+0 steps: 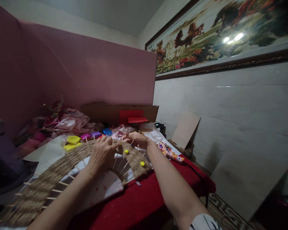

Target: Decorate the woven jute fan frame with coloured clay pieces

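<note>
A large arch of woven brown cord on thin wooden sticks (60,166) spans the red-covered table. My left hand (103,152) rests on the top of the arch, its fingers bent over the weave; whether they grip anything is hidden. At the far edge of the arch, my right hand (137,140) is bent around the stick ends, its fingertips too small to make out. Two small yellow pieces, one upper (126,151) and one lower (142,164), sit on the weave at the right.
A patterned glue gun (170,153) lies right of my right forearm on the red cloth (139,204). Yellow packets (73,140), a blue packet (107,131) and pink fabric (72,121) lie behind the arch. Cardboard (98,113) stands at the back.
</note>
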Demonstrator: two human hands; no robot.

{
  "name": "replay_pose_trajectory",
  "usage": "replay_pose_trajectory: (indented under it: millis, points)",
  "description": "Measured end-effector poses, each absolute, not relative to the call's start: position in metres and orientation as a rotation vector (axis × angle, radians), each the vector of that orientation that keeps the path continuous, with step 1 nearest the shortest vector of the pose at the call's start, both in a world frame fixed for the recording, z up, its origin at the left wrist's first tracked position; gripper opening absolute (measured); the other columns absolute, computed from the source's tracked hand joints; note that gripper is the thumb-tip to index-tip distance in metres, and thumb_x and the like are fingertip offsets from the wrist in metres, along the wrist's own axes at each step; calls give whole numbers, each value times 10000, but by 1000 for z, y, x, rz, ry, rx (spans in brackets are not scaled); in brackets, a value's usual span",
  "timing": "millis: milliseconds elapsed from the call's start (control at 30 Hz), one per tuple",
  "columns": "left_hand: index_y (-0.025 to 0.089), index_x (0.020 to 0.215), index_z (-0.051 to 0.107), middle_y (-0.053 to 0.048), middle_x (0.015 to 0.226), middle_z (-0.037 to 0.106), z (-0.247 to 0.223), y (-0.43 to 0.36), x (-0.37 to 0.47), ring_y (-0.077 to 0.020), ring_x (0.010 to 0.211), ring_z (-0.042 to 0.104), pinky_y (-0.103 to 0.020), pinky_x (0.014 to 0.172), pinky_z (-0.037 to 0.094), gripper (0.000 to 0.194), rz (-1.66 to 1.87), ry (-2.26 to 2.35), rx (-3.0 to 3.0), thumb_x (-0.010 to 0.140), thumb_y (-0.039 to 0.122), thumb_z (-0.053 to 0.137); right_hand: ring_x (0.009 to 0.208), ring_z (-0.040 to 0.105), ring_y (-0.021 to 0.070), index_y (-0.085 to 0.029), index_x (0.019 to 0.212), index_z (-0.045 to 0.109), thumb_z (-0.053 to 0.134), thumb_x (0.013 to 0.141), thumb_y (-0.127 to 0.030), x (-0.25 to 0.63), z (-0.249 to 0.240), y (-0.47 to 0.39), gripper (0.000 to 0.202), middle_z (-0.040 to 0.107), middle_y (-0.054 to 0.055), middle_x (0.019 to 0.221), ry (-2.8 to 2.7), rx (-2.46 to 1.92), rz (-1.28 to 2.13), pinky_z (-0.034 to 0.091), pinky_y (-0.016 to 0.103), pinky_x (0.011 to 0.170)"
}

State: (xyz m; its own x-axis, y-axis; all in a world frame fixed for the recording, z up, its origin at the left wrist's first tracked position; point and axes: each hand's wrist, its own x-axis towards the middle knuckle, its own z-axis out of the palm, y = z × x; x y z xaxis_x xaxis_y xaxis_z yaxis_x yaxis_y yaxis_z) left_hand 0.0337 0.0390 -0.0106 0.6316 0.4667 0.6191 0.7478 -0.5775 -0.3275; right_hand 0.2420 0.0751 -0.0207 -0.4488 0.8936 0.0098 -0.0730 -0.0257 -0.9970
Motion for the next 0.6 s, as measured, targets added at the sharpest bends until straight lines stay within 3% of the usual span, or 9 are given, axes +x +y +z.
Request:
replay_pose_trajectory:
  millis: [367, 600]
  points:
    - [300, 987, 693, -91, 779, 580, -9, 38, 33, -261, 792, 477, -361, 670, 309, 268, -628, -929, -2244, 793, 211, 531, 619, 601, 113, -113, 928, 655, 585, 792, -526, 240, -20, 74, 440, 670, 58, 756, -1467, -827, 1615, 433, 189, 510]
    - [222, 978, 688, -86, 783, 594, -11, 39, 31, -247, 807, 482, -351, 699, 332, 266, -712, -948, -2219, 802, 179, 494, 626, 616, 116, -110, 907, 652, 584, 805, -503, 239, -17, 71, 412, 678, 62, 758, -1432, -839, 1630, 455, 197, 535]
